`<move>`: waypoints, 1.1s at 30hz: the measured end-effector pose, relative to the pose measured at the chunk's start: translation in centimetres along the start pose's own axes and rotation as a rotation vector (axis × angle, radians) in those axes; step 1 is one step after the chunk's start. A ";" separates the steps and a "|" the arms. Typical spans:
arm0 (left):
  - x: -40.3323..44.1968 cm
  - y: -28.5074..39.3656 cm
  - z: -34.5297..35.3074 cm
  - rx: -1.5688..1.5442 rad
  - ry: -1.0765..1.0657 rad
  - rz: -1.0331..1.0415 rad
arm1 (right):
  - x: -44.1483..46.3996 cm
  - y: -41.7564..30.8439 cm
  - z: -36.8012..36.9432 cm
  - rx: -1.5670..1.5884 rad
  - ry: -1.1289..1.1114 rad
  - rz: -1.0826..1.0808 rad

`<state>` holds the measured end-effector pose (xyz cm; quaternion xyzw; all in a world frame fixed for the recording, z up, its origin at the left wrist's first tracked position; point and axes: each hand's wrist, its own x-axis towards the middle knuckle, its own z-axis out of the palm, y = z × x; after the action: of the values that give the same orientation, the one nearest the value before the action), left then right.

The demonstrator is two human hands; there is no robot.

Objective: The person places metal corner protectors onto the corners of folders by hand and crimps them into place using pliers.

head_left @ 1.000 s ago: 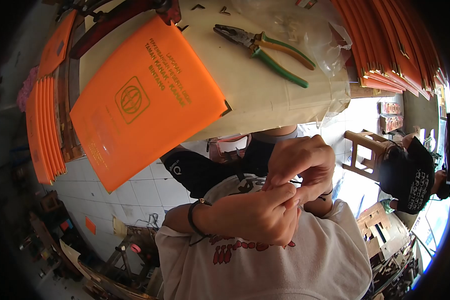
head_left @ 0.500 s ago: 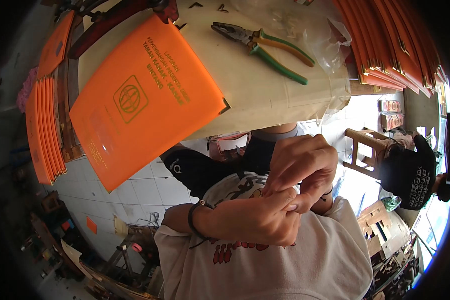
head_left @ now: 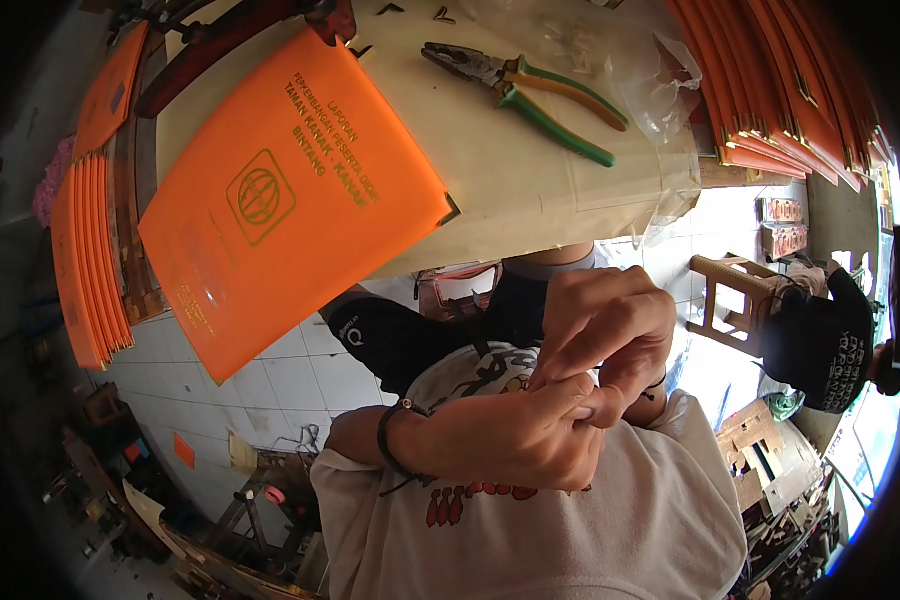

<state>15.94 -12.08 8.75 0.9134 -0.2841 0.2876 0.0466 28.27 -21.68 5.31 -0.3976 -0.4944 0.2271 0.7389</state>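
Note:
My left hand [head_left: 515,432], a dark bracelet on its wrist, is closed in front of my chest. My right hand [head_left: 610,335] is closed too, its bent fingers meeting the left fingertips. Whatever they pinch is hidden between the fingers. Beyond them, an orange folder [head_left: 300,200] with gold print lies on the worktable, overhanging its near edge, with a metal corner piece [head_left: 452,211] on one corner. Combination pliers [head_left: 530,95] with green and yellow handles rest to its right. Small metal corner pieces [head_left: 444,16] are scattered at the table's far side.
Orange folders with metal corners are stacked at right [head_left: 770,90] and left [head_left: 90,260]. A clear plastic bag [head_left: 660,90] lies beside the pliers. A dark red tool [head_left: 230,50] stands at the upper left. Another person [head_left: 820,345] is near a stool [head_left: 725,305] at right.
Almost nothing differs. Both hands stay pressed together in front of my chest, and the folder and pliers lie where they were. The person at right has shifted slightly.

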 end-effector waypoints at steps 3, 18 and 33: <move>0.0 -0.1 -0.1 0.001 -0.006 0.014 | 0.1 -0.1 0.2 -0.011 0.009 -0.007; 0.3 -0.2 -0.3 -0.047 -0.002 -0.014 | -0.2 -0.5 0.1 0.035 0.003 0.055; 0.3 -0.2 -0.1 -0.071 0.029 -0.055 | 0.1 0.3 -0.1 0.045 -0.051 0.013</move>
<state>16.19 -12.07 9.06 0.9145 -0.2681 0.2891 0.0908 28.44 -21.47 5.13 -0.3783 -0.5052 0.2531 0.7332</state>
